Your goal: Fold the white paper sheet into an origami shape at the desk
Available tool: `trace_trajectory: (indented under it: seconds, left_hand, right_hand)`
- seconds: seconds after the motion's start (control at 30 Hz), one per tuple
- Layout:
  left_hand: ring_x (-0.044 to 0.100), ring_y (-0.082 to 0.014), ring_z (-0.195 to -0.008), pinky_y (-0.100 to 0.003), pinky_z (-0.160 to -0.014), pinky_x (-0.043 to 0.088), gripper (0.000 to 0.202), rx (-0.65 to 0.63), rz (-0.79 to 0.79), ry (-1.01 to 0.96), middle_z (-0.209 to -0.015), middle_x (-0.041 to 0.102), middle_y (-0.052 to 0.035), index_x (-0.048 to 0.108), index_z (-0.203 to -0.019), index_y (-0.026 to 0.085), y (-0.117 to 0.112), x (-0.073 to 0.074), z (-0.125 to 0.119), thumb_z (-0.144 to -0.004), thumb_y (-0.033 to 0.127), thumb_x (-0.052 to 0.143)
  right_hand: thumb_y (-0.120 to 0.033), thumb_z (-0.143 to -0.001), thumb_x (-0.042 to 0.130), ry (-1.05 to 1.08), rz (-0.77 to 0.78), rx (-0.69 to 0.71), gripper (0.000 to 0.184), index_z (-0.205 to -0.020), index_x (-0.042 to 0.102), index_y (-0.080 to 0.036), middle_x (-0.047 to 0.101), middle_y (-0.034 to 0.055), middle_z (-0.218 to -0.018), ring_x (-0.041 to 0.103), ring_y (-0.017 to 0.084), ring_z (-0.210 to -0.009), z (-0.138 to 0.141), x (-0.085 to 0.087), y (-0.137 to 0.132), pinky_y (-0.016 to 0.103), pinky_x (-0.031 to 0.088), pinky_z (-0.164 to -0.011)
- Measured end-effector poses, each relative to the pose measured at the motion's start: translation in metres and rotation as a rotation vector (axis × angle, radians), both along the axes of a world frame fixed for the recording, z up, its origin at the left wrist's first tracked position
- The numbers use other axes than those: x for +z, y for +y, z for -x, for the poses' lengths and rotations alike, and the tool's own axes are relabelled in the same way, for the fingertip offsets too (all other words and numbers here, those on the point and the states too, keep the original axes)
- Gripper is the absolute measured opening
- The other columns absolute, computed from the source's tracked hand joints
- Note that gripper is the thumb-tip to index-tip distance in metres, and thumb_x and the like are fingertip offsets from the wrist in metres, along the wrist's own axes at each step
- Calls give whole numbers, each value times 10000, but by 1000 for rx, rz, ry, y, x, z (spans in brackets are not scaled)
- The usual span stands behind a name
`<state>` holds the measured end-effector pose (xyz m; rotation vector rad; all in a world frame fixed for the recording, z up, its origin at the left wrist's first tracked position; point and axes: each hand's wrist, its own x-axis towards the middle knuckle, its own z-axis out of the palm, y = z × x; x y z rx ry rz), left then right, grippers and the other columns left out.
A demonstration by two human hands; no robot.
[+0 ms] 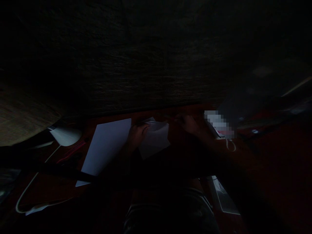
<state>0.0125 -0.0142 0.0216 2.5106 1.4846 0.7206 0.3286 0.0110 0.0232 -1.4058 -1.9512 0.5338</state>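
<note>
The view is very dark. My left hand (136,135) pinches the left side of a small white paper (157,138), which looks folded, with its layers parted along the upper edge. The paper's right corner stands free of both hands. A short way to its right, my right hand (189,124) is held low over the reddish-brown table with its fingers drawn together. Something thin and dark seems to stick out from them to the left, too dim to name. A large white sheet (107,146) lies just left of my left hand.
At the left stands a white lamp-like shade (65,136) with a pale cable (26,187); a thin red object (70,152) lies beside it. To the right is a blurred-out white item (216,123) with a white loop (231,145). A dark textured wall (146,65) rises behind.
</note>
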Motion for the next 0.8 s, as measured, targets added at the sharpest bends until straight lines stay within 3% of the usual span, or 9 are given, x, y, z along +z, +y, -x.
trace_trajectory:
  seconds: [0.1, 0.2, 0.27, 0.33, 0.4, 0.5, 0.8]
  left_hand:
    - [730, -251, -1034, -397, -972, 569, 253, 30, 10, 1, -1072, 790, -45, 766, -1038, 248, 0, 0, -1, -1046, 293, 517]
    - [695, -287, -1101, -443, -1019, 555, 197, -16, -12, 43, -1123, 764, -68, 763, -1074, 231, 0, 1, -4, -962, 375, 686]
    - [664, -317, -1156, -483, -1039, 545, 307, -39, -37, 73, -1186, 741, -86, 754, -1132, 225, 0, 1, -5, -886, 406, 787]
    - [654, -316, -1162, -490, -1034, 544, 278, -46, -45, 78, -1199, 729, -84, 753, -1134, 233, 0, 1, -6, -893, 368, 785]
    - [664, -294, -1127, -471, -1018, 549, 144, -52, -35, 63, -1157, 731, -72, 763, -1067, 239, 0, 1, -7, -939, 289, 719]
    - [676, -272, -1078, -444, -989, 555, 127, -64, -25, 44, -1090, 732, -66, 767, -1001, 235, 0, 1, -7, -968, 219, 645]
    - [677, -281, -1098, -456, -1002, 543, 53, -94, -39, 33, -1102, 724, -82, 720, -966, 202, -2, 2, -7, -937, 247, 718]
  right_hand:
    - [-249, -938, 634, -29, -20, -6, 157, -1010, 759, -187, 797, 109, -1078, 730, 262, -970, -10, 10, -2, 352, 535, -863]
    - [-264, -939, 628, -25, -19, -36, 177, -1018, 761, -178, 802, 112, -1060, 730, 257, -940, -22, 23, -4, 341, 532, -827]
    - [-291, -940, 631, -12, -15, -43, 194, -1027, 757, -172, 802, 110, -1052, 726, 249, -923, -28, 29, -5, 338, 534, -818]
    - [-301, -936, 632, -14, -4, -42, 195, -1016, 756, -173, 803, 104, -1032, 724, 241, -911, -30, 33, -7, 334, 533, -816]
    - [-294, -927, 635, -26, 5, -27, 182, -993, 759, -179, 804, 96, -1023, 723, 233, -917, -29, 35, -8, 328, 530, -828]
    - [-296, -918, 635, -34, 11, 9, 183, -992, 760, -185, 803, 89, -1039, 721, 229, -934, -28, 36, -9, 323, 525, -842]
    - [-308, -911, 627, -115, 96, 167, 177, -963, 763, -208, 799, 54, -961, 715, 226, -895, -34, 34, -8, 332, 527, -828]
